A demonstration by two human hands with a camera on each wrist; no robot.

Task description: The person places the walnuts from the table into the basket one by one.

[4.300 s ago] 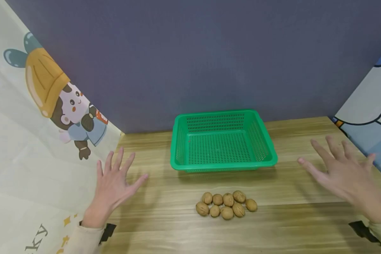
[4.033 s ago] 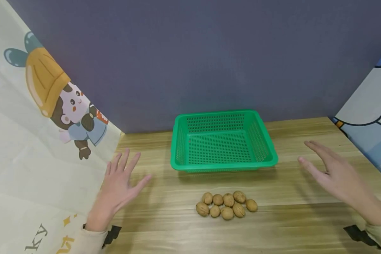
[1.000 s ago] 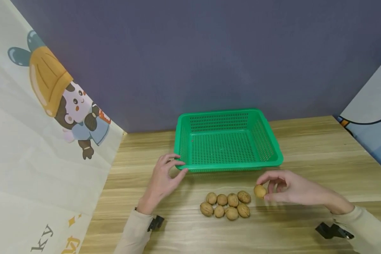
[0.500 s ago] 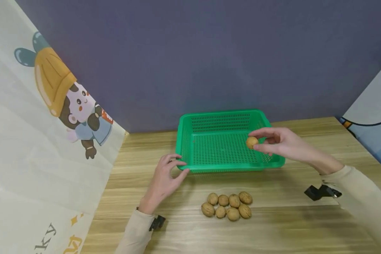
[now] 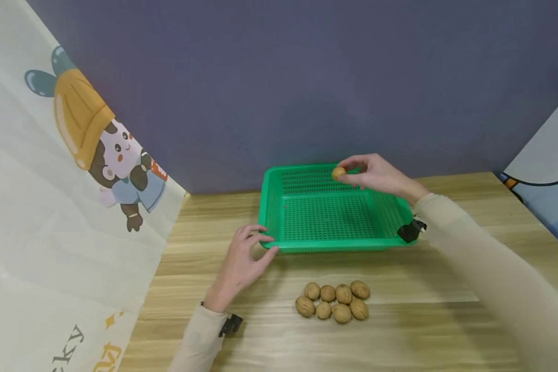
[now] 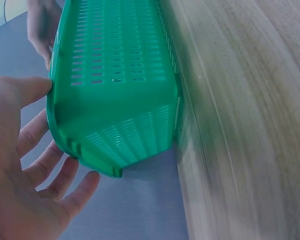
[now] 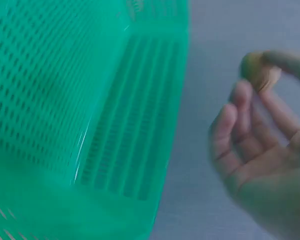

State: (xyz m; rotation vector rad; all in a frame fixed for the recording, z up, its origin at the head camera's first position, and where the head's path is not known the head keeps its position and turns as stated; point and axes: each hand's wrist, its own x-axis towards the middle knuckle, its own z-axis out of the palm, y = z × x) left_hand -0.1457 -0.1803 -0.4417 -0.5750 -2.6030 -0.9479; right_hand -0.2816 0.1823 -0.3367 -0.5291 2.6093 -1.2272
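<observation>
A green plastic basket [image 5: 330,244] with slotted walls stands on the table near the back. My left hand [image 5: 237,266] holds its front left corner, thumb on the front rim and fingers over the left rim; in the left wrist view the thumb and fingertips touch the rim [image 6: 51,100]. Between thumb and fingertips of my right hand [image 5: 374,174] is a walnut [image 5: 338,173], raised over the basket's far side. The right wrist view shows the pinched walnut [image 7: 260,71] blurred, apart from the rim. Several walnuts [image 5: 341,313] lie in two rows in front of the basket.
The wood-grain table [image 5: 400,336] meets a dark grey-blue backdrop [image 5: 307,77] just behind the basket. A white cartoon-printed panel [image 5: 28,206] borders the left side, another printed panel [image 5: 544,150] the right. My right forearm [image 5: 483,268] crosses above the table's right part.
Both hands began spread apart. My right hand took the rightmost walnut from the group, lifted it and carried it left and back over the basket. My left hand moved onto the basket's corner and stays there.
</observation>
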